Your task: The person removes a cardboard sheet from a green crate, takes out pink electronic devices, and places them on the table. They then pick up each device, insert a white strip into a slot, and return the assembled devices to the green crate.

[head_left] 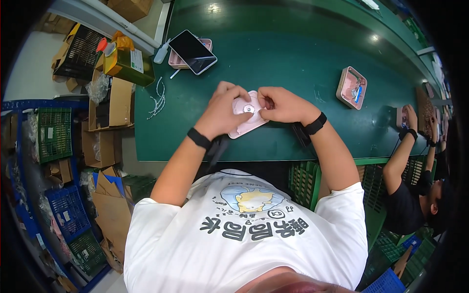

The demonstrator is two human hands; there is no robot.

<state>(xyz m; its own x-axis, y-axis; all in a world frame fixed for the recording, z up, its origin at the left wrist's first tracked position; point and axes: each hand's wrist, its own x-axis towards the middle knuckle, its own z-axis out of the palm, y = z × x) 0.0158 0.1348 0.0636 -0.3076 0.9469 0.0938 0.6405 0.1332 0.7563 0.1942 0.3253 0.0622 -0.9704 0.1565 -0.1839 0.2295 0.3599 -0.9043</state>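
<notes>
Pink plastic casing (247, 119) flat on the green table (293, 68), near the front edge, directly ahead of the body. Left hand (222, 111) clamped over the casing's left side, fingers curled down and pressed together across its top edge. Right hand (283, 105) on the casing's right edge, thumb and fingertips drawn in toward the small round white part (248, 109) at the middle; probably pinching something tiny there, though too small to confirm. Black wristbands on both wrists.

For doing this well: keeping the casing held flat with the left hand so nothing shifts, working the centre piece with fingertip pressure only, straight down rather than at an angle, and checking the seating all round before letting go.

Further back on the table: dark phone (192, 51) lying across a pink tray (177, 61), small squeeze bottle (160, 52) beside it, loose white wires (157, 100) to the left. Another pink casing (351, 88) well apart to the right. Co-worker's hand (409, 118) busy at the far right edge.
</notes>
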